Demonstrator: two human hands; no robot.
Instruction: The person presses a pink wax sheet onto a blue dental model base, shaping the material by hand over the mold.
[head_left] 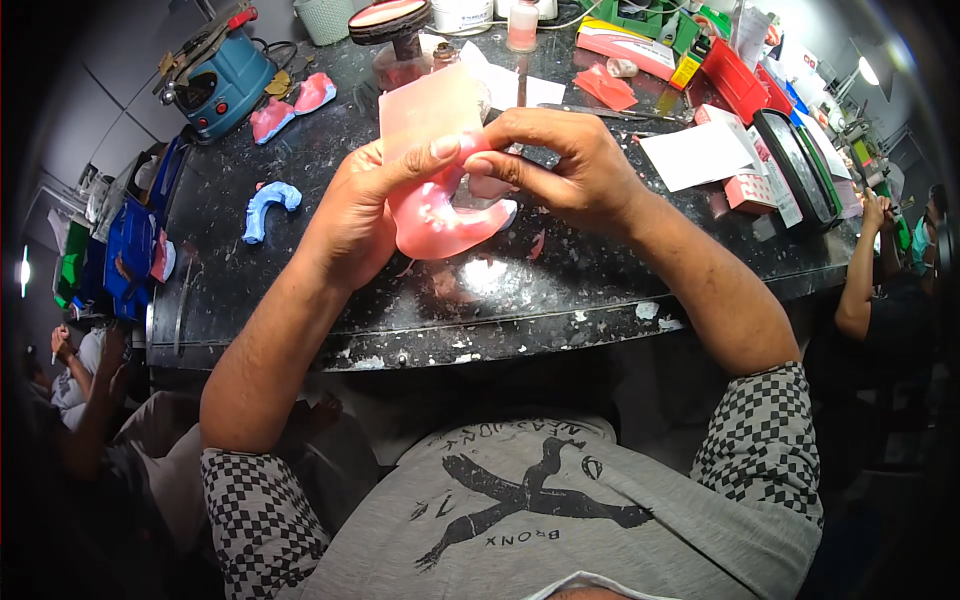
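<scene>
Above the workbench, my left hand [345, 215] grips a horseshoe-shaped dental arch [430, 238] covered in pink wax, its thumb pressing on top. A flat pink wax sheet [428, 105] stands up from the arch's far side. At the arch's right end a pale bluish tip shows. My right hand [580, 170] pinches the wax near the arch's inner curve between thumb and forefinger. Those fingertips hide the exact spot they hold. On the bench to the left lies a light blue dental arch piece [268, 207], apart from both hands.
Pink-and-blue pieces [272, 120] lie beside a blue machine [222, 95] at the far left. A round-topped stand [392, 22] rises behind my hands. White paper [698, 155], pink wax scraps [607, 88] and a black case [795, 165] lie right. People sit at both sides.
</scene>
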